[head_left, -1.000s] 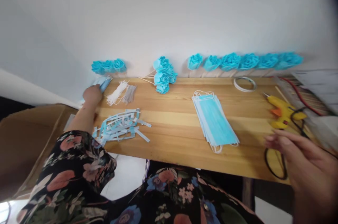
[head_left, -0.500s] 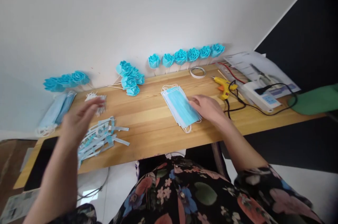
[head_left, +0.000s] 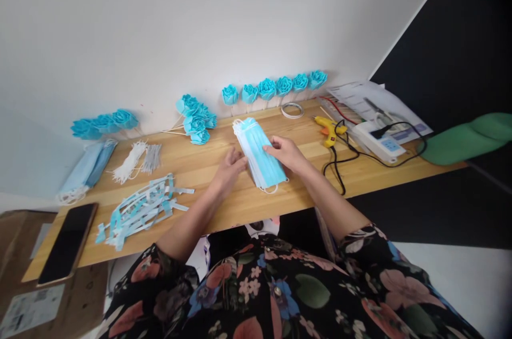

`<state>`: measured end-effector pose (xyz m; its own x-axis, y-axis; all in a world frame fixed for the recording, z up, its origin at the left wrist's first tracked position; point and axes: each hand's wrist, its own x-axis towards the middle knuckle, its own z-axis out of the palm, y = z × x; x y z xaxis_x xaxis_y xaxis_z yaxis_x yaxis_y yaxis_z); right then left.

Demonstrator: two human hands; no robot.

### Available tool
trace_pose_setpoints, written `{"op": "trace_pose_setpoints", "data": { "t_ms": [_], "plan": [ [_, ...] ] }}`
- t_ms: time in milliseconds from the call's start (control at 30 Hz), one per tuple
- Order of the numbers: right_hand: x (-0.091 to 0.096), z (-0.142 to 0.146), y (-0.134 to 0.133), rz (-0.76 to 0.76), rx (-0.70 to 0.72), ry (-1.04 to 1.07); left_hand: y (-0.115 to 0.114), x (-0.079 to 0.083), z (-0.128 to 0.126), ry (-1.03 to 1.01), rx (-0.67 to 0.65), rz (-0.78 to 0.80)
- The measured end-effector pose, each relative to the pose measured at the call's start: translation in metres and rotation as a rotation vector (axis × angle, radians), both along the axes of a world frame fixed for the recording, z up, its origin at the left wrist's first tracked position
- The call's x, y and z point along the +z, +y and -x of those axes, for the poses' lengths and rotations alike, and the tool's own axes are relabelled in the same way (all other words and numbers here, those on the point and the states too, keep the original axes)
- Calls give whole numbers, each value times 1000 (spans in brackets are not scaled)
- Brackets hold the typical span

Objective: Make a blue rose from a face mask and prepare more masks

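Note:
A stack of light blue face masks lies in the middle of the wooden table. My left hand rests at the stack's left edge, fingers stretched toward it. On the right side, my right hand lies on the masks with its fingers curled over the top one. Neither hand has lifted anything off the table.
Blue fabric roses line the wall, with more roses on sticks. Cut mask strips, white ear loops, another mask pile and a phone lie left. A yellow glue gun, tape roll and power strip sit right.
My left hand swung from the far left of the table over to the mask stack. My right hand settled on the stack's right side. The view shifted right.

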<state>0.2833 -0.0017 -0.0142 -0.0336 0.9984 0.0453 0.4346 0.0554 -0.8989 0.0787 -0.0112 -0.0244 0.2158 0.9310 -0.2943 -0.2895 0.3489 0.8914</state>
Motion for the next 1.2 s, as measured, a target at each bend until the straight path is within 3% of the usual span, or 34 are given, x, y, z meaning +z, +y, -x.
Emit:
{"op": "trace_pose_setpoints", "data": {
  "t_ms": [133, 233, 333, 667, 767, 1033, 1200],
  "plan": [
    [14, 8, 0, -141, 24, 396, 9, 13, -16, -78, -90, -167],
    [29, 12, 4, -249, 40, 511, 21, 25, -21, -42, 17, -420],
    [32, 13, 8, -319, 41, 573, 30, 30, -19, -3, 127, -581],
    [-14, 19, 17, -42, -18, 631, 46, -17, -13, 141, 47, -460],
    [-12, 24, 20, 6, -40, 638, 46, -17, -12, 156, 34, -480],
    [18, 30, 18, 26, -22, 692, 39, -1, -7, 225, 92, -622],
    [6, 26, 23, 124, -5, 711, 38, -8, -6, 301, 59, -516]
  ]
}}
